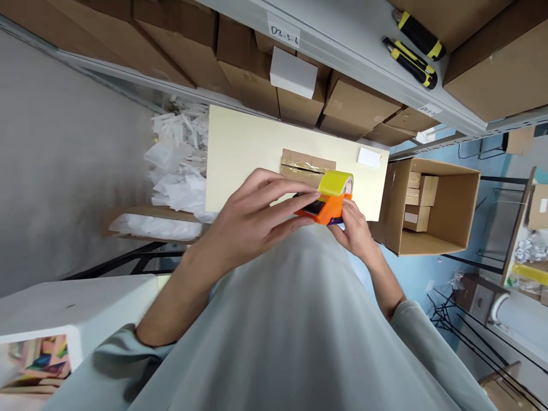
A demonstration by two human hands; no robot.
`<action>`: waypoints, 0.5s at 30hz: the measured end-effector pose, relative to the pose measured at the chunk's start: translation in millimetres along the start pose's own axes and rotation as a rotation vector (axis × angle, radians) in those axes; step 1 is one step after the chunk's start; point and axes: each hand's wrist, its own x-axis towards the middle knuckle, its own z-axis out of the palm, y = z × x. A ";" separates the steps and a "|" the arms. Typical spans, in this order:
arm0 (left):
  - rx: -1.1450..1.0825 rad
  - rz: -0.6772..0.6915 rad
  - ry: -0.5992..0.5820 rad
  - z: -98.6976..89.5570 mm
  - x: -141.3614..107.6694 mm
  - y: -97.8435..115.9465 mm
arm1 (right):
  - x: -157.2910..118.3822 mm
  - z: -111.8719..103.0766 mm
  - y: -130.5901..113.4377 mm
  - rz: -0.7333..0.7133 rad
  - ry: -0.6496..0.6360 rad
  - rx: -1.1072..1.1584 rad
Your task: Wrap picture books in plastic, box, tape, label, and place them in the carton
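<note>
An orange tape dispenser (329, 210) with a roll of yellow tape (333, 182) is held close to my body, over the near edge of a cream tabletop (244, 154). My right hand (354, 228) is closed round the dispenser's right end. The fingers of my left hand (261, 214) reach to its left end, touching it near the dark part, with thumb and fingertips drawn together. Just beyond the dispenser lies a small brown cardboard box (306, 161) with clear tape along its top.
A white label (369, 157) lies on the table's right side. An open carton (454, 211) with small boxes stands to the right, white packing bags (180, 165) to the left. Beyond are shelved cartons (359, 103) and two yellow-black cutters (417, 43) on a shelf.
</note>
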 end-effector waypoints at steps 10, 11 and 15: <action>-0.020 0.070 0.211 -3.2 2.1 -10.1 | 10.3 -7.8 -9.8 -0.001 -0.080 -0.040; -0.032 0.029 0.221 -1.3 0.8 -12.6 | 13.0 -8.9 -10.5 0.008 -0.100 -0.047; -0.125 -0.203 0.250 8.8 -6.9 -25.5 | 27.1 -12.2 -12.7 0.076 -0.197 -0.072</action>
